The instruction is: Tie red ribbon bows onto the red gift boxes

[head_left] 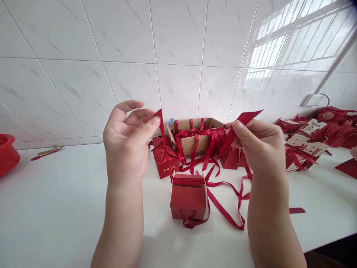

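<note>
My left hand (125, 141) is raised and pinches the tip of a narrow red ribbon (164, 139) between thumb and fingers. Opposite it, my right hand (260, 143) grips a wider-looking red ribbon end (230, 139), whose cut tip sticks up past the thumb. Both lengths slant down towards a small red gift box (188, 201) on the table between my forearms. Whether they are one ribbon cannot be told, as the box hides where they run. A twisted cord and a strap lie at the box's front.
Behind stands an open cardboard box (192, 147) draped with red ribbons. Another red box (166, 160) is left of it. Loose ribbon (225, 212) curls across the white table (69, 208). Several decorated red boxes (304, 145) sit right, near another person's fingers (353, 152). A red tub (8, 152) stands left.
</note>
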Motion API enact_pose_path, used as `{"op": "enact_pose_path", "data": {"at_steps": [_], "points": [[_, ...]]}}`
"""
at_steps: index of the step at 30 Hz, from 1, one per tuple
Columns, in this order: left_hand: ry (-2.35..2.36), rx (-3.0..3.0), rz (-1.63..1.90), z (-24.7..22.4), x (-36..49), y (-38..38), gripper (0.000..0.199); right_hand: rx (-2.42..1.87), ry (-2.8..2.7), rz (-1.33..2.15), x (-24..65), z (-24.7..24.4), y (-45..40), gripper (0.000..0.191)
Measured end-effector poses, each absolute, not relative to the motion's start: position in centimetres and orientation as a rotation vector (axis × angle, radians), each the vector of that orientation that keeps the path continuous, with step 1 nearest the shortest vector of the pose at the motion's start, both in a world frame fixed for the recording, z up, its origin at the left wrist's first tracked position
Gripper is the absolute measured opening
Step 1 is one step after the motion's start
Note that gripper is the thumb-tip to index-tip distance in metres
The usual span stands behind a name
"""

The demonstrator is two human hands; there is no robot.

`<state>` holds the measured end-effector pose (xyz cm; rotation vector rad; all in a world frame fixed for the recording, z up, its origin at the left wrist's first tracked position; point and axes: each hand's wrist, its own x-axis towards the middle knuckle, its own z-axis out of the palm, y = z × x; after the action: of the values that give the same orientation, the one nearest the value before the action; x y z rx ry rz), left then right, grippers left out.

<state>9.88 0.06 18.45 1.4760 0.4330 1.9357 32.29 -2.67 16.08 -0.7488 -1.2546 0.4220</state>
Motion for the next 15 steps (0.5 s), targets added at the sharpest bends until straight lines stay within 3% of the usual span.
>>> {"op": "enact_pose_path", "data": {"at_steps": [15], "points": [[0.447,1.424,2.051,18.2,10.2,0.7,0.027,-0.64,-1.135,0.35,30.8,15.9,-2.0,0.008]]}}
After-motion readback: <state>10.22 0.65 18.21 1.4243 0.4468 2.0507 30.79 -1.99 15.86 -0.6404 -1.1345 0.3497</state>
